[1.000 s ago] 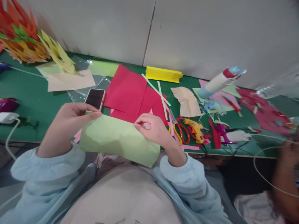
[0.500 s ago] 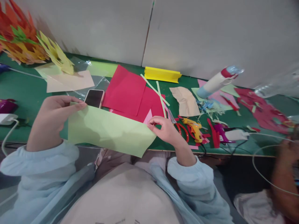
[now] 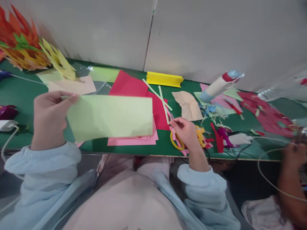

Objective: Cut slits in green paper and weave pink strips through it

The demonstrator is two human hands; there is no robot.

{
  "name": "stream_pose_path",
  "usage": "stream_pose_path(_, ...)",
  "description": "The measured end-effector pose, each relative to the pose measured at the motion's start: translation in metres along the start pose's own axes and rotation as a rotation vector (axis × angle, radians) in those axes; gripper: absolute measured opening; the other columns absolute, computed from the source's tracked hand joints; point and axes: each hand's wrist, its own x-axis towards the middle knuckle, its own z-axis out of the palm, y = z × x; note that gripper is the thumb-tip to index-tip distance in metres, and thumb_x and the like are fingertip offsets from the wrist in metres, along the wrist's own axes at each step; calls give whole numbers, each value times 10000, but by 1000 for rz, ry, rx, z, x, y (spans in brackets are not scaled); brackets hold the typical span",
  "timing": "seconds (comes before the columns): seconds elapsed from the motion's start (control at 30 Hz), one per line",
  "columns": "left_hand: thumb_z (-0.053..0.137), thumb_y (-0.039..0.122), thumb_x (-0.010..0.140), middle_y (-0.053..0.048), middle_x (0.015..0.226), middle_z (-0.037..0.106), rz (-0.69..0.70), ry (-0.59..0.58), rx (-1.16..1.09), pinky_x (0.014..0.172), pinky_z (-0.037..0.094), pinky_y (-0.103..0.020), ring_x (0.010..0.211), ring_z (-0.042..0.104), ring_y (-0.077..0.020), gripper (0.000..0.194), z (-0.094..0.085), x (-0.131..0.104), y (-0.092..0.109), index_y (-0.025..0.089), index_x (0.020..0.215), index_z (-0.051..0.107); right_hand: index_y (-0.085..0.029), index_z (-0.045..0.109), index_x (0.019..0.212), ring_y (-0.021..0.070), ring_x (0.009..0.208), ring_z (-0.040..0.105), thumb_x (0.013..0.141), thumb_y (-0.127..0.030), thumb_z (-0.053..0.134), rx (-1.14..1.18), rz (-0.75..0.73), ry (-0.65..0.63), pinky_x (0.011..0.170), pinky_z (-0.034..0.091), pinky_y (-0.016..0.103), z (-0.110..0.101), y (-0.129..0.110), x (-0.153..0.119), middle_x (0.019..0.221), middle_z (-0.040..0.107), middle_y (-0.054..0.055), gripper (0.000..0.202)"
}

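Observation:
My left hand (image 3: 51, 116) pinches the upper left corner of a light green paper sheet (image 3: 112, 116), held up over the table. The sheet's right end hangs free. My right hand (image 3: 185, 129) is away from the sheet, with thumb and fingers drawn together at the blade of a pair of scissors; whether they grip anything is hidden. A yellow scissor handle (image 3: 172, 143) shows beside this hand among pink paper strips. Under the green sheet lie pink sheets (image 3: 131, 141) and red sheets (image 3: 158, 111). Two pale green strips (image 3: 157, 94) cross on the red paper.
Right of my hand lie a yellow glue gun (image 3: 200, 135), a purple glue gun (image 3: 224, 137) and cables. Behind stand a bottle (image 3: 219, 86) and a yellow folded piece (image 3: 165, 79). Orange paper flames (image 3: 21, 44) stand far left. Another person's arm (image 3: 291, 169) is at right.
My right hand has let go of the green sheet and moved right, down to the scissors. The sheet has swung up and left in my left hand, uncovering pink paper.

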Motion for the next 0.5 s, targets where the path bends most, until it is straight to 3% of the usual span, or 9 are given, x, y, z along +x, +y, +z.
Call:
stream_pose_path(0.03, 743, 301, 664, 71, 476, 442, 32, 134, -108, 422, 288, -206, 422, 341, -55, 225, 4, 2, 0, 118, 793, 718, -185, 650, 784, 190, 664, 620, 841, -438, 593, 10, 12, 30, 659, 490, 320, -2, 0, 0, 711, 667, 47, 265)
stream_pose_path(0.13, 739, 245, 696, 26, 645, 569, 445, 487, -182, 665, 440, -250, 650, 541, -98, 143, 18, 4, 8, 123, 758, 698, -181, 651, 799, 190, 674, 630, 833, -450, 608, 48, 25, 57, 670, 493, 318, -3, -4, -2, 733, 681, 52, 274)
stream_pose_path(0.2, 687, 256, 807, -13, 755, 644, 654, 543, -62, 804, 454, -289, 804, 602, -134, 126, 27, -2, 17, 138, 845, 710, -185, 649, 804, 183, 640, 622, 837, -458, 605, 73, 35, 40, 637, 485, 311, -1, -7, -4, 724, 678, 48, 278)
stream_pose_path(0.27, 684, 203, 822, -18, 772, 670, 870, 351, 48, 824, 462, -293, 818, 621, -141, 35, 37, -12, 24, 178, 838, 704, -189, 649, 813, 178, 615, 612, 841, -454, 607, 100, 32, 16, 612, 477, 302, 5, -10, -6, 700, 667, 38, 270)
stream_pose_path(0.37, 665, 167, 822, -34, 848, 686, 1142, -42, 191, 744, 482, -292, 820, 611, -166, 109, 55, -35, 26, 229, 904, 699, -188, 648, 806, 173, 640, 620, 841, -416, 616, 134, -9, -27, 641, 484, 294, 15, -12, -10, 700, 662, 29, 233)
stream_pose_path(0.5, 512, 114, 895, -44, 808, 672, 1158, -425, 556, 611, 450, -290, 766, 607, -180, 195, 83, -73, 12, 206, 860, 681, -184, 656, 802, 167, 665, 630, 851, -389, 605, 110, -33, -112, 660, 486, 284, 29, -9, -14, 752, 686, 31, 216)
